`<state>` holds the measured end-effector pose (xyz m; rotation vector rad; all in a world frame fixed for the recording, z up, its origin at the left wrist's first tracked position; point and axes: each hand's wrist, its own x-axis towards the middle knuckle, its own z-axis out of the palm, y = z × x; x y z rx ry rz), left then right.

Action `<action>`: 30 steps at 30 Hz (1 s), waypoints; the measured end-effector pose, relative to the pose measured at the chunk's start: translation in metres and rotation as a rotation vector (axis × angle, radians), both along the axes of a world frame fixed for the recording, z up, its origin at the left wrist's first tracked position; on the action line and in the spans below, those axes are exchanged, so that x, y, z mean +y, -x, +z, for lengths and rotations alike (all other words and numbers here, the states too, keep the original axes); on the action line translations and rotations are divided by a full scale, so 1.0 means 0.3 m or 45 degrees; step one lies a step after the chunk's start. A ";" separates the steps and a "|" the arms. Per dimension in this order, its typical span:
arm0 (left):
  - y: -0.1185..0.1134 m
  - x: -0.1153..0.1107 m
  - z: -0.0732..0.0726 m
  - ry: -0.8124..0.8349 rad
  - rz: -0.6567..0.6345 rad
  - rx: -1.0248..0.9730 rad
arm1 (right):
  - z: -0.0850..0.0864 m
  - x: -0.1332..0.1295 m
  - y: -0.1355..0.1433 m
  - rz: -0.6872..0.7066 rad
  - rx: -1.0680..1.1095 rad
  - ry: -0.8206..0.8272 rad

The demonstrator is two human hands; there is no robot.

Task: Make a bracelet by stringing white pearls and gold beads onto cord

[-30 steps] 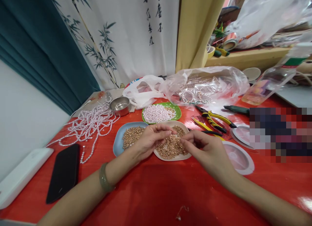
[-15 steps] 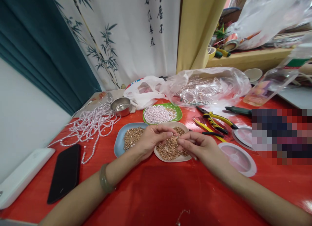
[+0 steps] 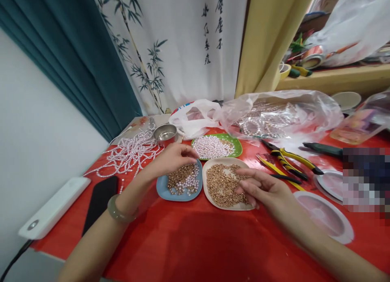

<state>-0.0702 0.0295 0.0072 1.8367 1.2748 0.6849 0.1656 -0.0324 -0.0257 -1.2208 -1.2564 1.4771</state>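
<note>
My left hand (image 3: 174, 157) is above the back edge of a blue dish (image 3: 161, 191), its fingers bent and drawn together; anything between the fingertips is hidden. In that dish lie gold beads (image 3: 180, 175) and pale pearl beads (image 3: 189, 184). Over the right side of a cream dish (image 3: 210, 163) full of small gold beads (image 3: 224, 188) is my right hand (image 3: 260, 188). Its thumb and fingers are curled into a pinch; what they hold is too small to make out. Behind both dishes, a green dish (image 3: 238, 147) carries pinkish pearl beads (image 3: 210, 147).
Strings of pearl beads (image 3: 131, 152), a metal bowl (image 3: 165, 134) and a black phone (image 3: 100, 201) are on the left. To the right lie yellow-black pliers (image 3: 289, 158), yellow tweezers (image 3: 276, 170) and a white spool (image 3: 326, 217). A plastic bag (image 3: 280, 115) sits behind.
My hands have parted from over the cream dish. The left has gone left and up to the blue dish; the right stays by the cream dish. The view has shifted left.
</note>
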 end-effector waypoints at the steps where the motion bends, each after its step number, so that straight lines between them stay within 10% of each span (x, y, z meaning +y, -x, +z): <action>1: 0.016 -0.003 -0.009 -0.003 -0.017 0.078 | -0.002 0.001 0.000 -0.006 -0.004 0.000; 21: 0.041 -0.013 -0.101 -0.037 0.052 0.199 | -0.009 0.010 -0.008 -0.107 0.095 -0.032; 30: -0.147 -0.126 -0.105 0.691 0.181 -0.980 | 0.035 -0.028 0.011 0.019 -0.113 -0.096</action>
